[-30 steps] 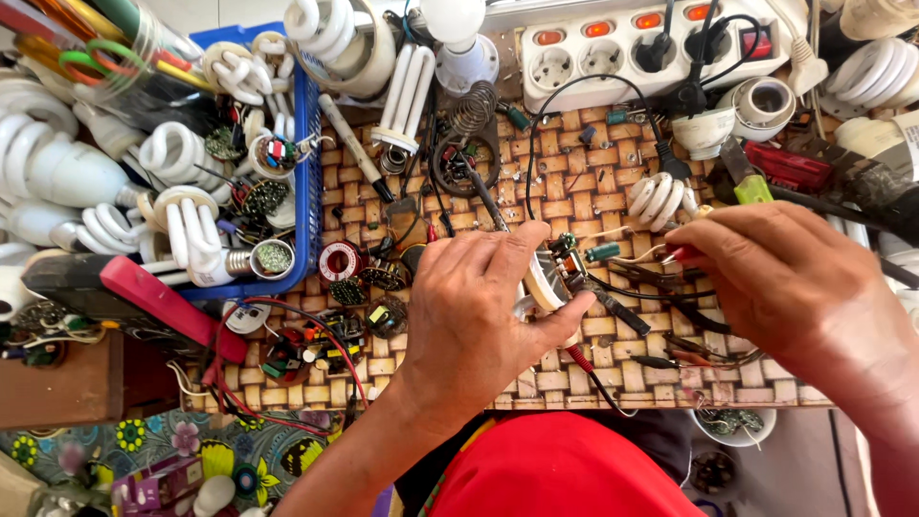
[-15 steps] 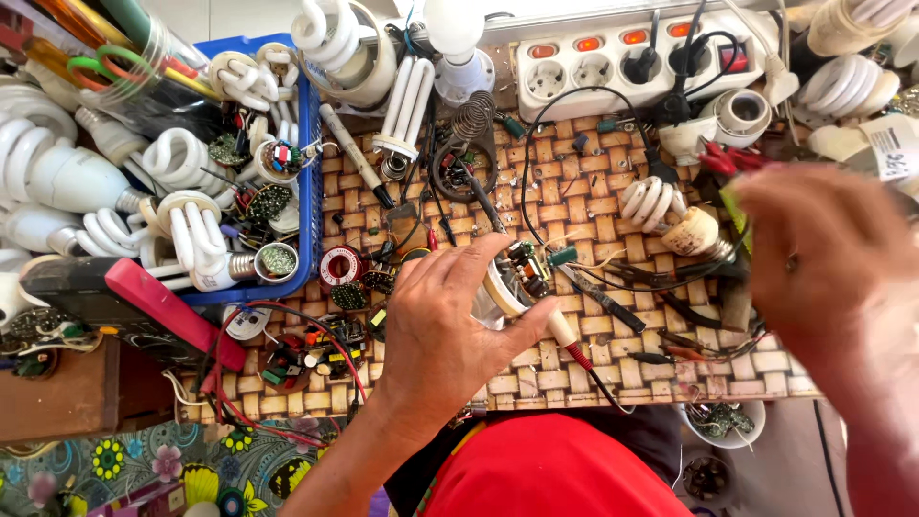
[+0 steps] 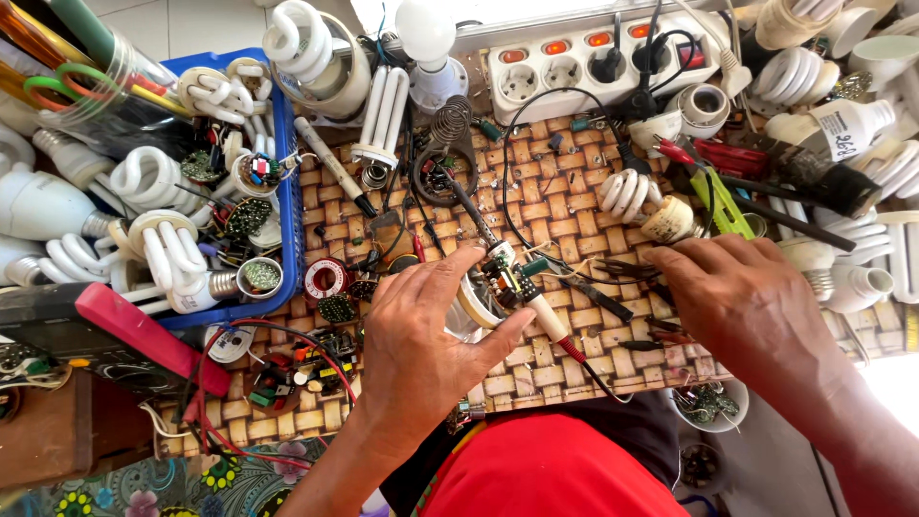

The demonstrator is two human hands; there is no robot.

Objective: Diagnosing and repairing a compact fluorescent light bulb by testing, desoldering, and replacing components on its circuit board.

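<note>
A woven mat (image 3: pixel 555 206) carries bulbs (image 3: pixel 632 191), wires and a power strip (image 3: pixel 593 62).

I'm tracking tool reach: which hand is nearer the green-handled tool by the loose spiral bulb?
Right. The right hand lies just below the green-handled tool; the left hand sits far off, holding the lamp base.

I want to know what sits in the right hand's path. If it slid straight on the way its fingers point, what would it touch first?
The right hand points left across the woven mat. Likely first: the dark tweezers just before its fingertips, though height above them is unclear.
</note>
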